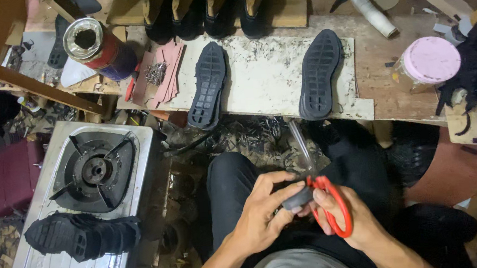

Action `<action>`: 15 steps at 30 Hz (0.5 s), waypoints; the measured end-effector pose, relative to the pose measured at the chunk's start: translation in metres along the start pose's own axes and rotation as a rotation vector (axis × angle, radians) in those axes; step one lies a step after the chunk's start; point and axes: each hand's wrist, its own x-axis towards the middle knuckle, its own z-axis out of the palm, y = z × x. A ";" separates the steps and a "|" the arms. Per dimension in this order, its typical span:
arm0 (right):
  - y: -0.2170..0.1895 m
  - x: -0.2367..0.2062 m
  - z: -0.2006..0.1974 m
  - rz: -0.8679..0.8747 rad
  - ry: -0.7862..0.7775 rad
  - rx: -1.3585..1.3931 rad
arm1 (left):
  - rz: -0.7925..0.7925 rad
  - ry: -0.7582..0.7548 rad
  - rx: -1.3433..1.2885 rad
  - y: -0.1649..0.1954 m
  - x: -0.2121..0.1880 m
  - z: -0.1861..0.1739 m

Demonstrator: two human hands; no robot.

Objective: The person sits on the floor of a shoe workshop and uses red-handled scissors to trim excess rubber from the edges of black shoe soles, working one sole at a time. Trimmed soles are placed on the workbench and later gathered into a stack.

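A small dark piece [296, 198] sits over the person's lap, pinched between the thumb and fingers of the left hand [264, 211], which is closed around it. Touching it from the right are the scissors [326, 198], red-handled, blades pointing up and away; the right hand [350, 221] has its fingers through the loops and grips them. Whether the blades are parted I cannot tell, as they blur.

Beyond the knees runs a wooden bench [380, 66] with a scuffed white board [265, 75] on it. Two black soles [207, 85] [319, 74] lie tread-up across that board, well apart. A pink-lidded jar [428, 62] stands to the right, a red can [98, 48] to the left, near some pink sheets [163, 72]. Shoes [206, 6] line the back edge.

At the left, a steel gas stove [81, 220] stands low, with another black sole [82, 234] lying across its front.
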 end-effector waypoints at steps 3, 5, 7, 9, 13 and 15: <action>0.001 0.001 -0.001 0.002 0.110 0.150 | 0.085 0.035 0.196 0.003 -0.003 0.001; -0.003 -0.001 -0.003 -0.049 0.071 0.075 | 0.061 0.011 0.166 -0.001 -0.010 0.003; -0.008 -0.004 -0.001 -0.065 0.062 -0.042 | -0.063 0.015 -0.007 -0.010 -0.018 0.004; -0.012 -0.009 0.003 -0.051 0.078 -0.201 | -0.286 0.049 -0.319 -0.023 -0.027 0.004; -0.013 -0.023 0.014 -0.128 0.093 -0.417 | -0.577 0.151 -1.199 -0.049 -0.044 0.010; -0.012 -0.029 0.019 -0.167 0.024 -0.429 | -0.727 0.110 -1.655 -0.057 -0.055 0.014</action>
